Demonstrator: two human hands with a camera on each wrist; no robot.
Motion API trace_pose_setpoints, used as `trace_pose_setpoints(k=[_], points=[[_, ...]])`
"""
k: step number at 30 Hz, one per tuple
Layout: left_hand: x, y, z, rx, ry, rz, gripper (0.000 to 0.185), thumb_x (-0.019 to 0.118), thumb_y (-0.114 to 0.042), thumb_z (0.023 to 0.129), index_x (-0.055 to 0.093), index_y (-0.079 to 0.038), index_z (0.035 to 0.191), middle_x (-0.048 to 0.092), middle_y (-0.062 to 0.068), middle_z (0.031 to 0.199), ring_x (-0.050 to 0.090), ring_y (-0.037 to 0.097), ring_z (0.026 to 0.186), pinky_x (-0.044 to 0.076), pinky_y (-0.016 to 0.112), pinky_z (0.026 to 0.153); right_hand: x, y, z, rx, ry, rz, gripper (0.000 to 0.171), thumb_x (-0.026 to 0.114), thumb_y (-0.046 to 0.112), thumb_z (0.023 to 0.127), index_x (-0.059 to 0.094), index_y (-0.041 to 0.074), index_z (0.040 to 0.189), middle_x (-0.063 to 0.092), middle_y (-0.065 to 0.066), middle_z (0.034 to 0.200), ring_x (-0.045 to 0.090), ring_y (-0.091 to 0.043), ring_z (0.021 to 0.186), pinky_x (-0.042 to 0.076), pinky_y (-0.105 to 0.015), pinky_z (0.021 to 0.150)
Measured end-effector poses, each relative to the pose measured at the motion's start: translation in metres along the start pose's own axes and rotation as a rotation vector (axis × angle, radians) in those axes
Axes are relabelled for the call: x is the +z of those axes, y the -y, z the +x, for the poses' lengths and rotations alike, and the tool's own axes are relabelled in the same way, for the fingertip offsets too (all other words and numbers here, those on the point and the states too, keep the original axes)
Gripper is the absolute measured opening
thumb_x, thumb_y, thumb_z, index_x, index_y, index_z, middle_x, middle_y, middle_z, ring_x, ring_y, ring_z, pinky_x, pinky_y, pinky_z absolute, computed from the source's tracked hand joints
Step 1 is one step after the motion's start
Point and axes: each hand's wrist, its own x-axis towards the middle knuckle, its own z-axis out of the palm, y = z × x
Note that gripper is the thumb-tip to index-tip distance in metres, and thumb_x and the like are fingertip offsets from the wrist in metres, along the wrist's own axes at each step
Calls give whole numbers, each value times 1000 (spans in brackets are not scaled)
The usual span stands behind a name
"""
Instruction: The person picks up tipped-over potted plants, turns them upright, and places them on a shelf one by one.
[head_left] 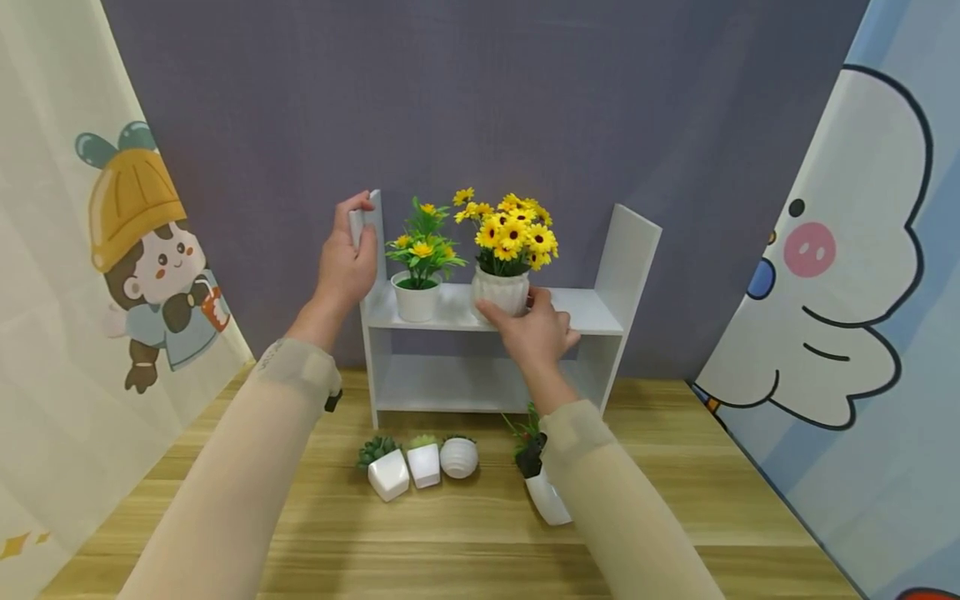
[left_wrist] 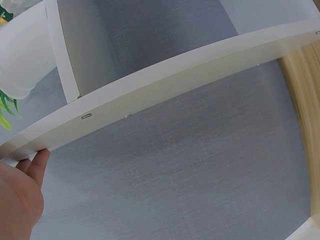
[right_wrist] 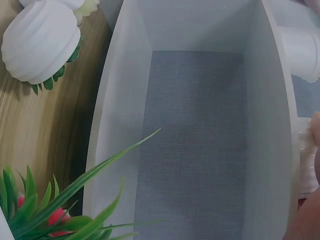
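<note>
A small white shelf point(head_left: 585, 310) stands on the wooden table against a grey backdrop. My left hand point(head_left: 349, 250) grips the top of the shelf's left upright point(head_left: 372, 218); in the left wrist view the fingertips point(left_wrist: 39, 161) touch that panel's edge point(left_wrist: 165, 85). My right hand point(head_left: 534, 327) holds a white ribbed pot of yellow daisies point(head_left: 501, 292) on the upper board. A second white pot with yellow flowers point(head_left: 417, 298) stands just left of it.
On the table in front lie three small white succulent pots point(head_left: 423, 463) and a tipped white pot with green leaves point(head_left: 544, 493), partly under my right forearm. Printed cartoon curtains hang at both sides. The shelf's lower compartment point(right_wrist: 192, 140) holds nothing.
</note>
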Motion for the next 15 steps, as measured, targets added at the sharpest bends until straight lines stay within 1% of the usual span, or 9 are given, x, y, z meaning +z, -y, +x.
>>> trace_pose_setpoints(k=[5,11,15], points=[[0,0,0,1,8,-12,38,40,-23,116,46,-17,153,55,9,166,36,10,54,34,30,54,2,0,0,-7,-16,-31,96,80,82,81,60,20,152,71,-6,143,51,-40,124,21,-64,109],[0,-1,-1,-1,1,-3,36,41,-21,116,47,-17,152,49,1,172,38,11,57,37,33,58,3,0,0,-24,-15,-57,95,78,84,80,63,20,149,72,-6,143,51,-41,123,22,-65,109],[0,-1,-1,-1,-3,-2,36,42,-19,116,47,-18,151,51,3,170,38,9,58,38,34,59,4,-1,1,-32,-9,-64,96,77,85,80,63,22,150,71,-5,144,51,-40,123,20,-65,110]])
